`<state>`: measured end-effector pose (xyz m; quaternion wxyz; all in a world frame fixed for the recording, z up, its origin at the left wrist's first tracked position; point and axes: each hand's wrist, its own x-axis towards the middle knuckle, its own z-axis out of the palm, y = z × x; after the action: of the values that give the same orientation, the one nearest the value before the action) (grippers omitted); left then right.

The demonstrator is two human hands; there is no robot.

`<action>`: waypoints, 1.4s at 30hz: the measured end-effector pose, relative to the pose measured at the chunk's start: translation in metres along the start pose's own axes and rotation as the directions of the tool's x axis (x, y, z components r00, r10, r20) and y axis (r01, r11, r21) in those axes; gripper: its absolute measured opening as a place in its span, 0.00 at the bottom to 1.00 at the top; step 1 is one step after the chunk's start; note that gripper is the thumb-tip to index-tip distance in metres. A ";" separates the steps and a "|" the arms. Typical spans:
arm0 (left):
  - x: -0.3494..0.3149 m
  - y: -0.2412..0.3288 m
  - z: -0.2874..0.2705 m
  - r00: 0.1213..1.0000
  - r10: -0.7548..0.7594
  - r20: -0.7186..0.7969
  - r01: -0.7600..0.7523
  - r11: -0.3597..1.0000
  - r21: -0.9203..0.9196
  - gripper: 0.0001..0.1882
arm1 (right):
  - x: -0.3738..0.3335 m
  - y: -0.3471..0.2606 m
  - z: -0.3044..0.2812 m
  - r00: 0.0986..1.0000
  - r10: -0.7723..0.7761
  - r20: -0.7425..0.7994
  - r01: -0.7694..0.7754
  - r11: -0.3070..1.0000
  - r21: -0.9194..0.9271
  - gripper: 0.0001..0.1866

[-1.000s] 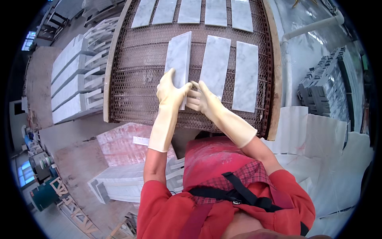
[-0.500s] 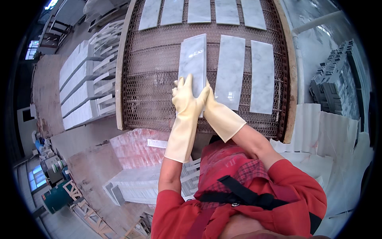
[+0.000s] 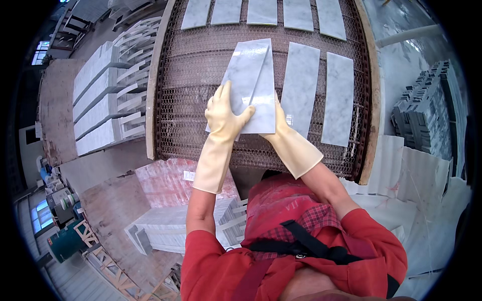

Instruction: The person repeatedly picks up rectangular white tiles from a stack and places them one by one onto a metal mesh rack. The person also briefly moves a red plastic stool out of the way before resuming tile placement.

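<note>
Two glossy white-grey marble tiles overlap in front of me above the mesh conveyor (image 3: pixel 186 115). The upper marble tile (image 3: pixel 245 62) slants, its far end to the right. My left hand (image 3: pixel 223 116), in a cream rubber glove, holds its left edge, thumb across its face. From beneath it the lower marble tile (image 3: pixel 263 111) shows along the right side. Its right edge is gripped by my right hand (image 3: pixel 282 129), in a matching glove, with some fingers hidden behind the tile. Just right of that hand lies another marble tile (image 3: pixel 302 80) on the mesh.
One more tile (image 3: pixel 337 98) lies farther right, and a row of tiles (image 3: pixel 262 12) crosses the far belt. Wooden rails (image 3: pixel 154 95) edge the conveyor. Stacked tiles (image 3: pixel 95 93) stand at left, more stacks (image 3: pixel 173 231) near my left elbow, and others (image 3: pixel 427 113) at far right.
The two tiles were nearly aligned in one stack; now they are fanned apart, the upper one turned clockwise. My left hand has moved left, and my right hand slightly right.
</note>
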<state>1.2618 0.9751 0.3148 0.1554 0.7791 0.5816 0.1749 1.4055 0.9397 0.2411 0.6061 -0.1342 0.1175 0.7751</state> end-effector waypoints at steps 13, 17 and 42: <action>0.001 -0.017 -0.002 1.000 0.014 -0.005 -0.014 0.989 -0.146 0.53 | -0.043 -0.012 0.046 0.910 -0.224 -0.349 -0.060 0.761 -0.646 0.23; -0.006 -0.010 0.006 0.999 -0.035 -0.026 0.026 0.956 -0.292 0.54 | -0.060 -0.015 0.072 0.883 -0.285 -0.374 -0.079 0.695 -0.715 0.22; 0.026 -0.045 0.032 0.986 -0.116 -0.120 0.144 0.955 0.259 0.51 | -0.039 -0.038 0.042 0.905 -0.293 -0.310 -0.019 0.698 -0.715 0.27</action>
<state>1.2450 1.0114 0.2682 0.0299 0.7429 0.6571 0.1246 1.4487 0.9280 0.2932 0.5285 -0.5191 -0.0758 0.6675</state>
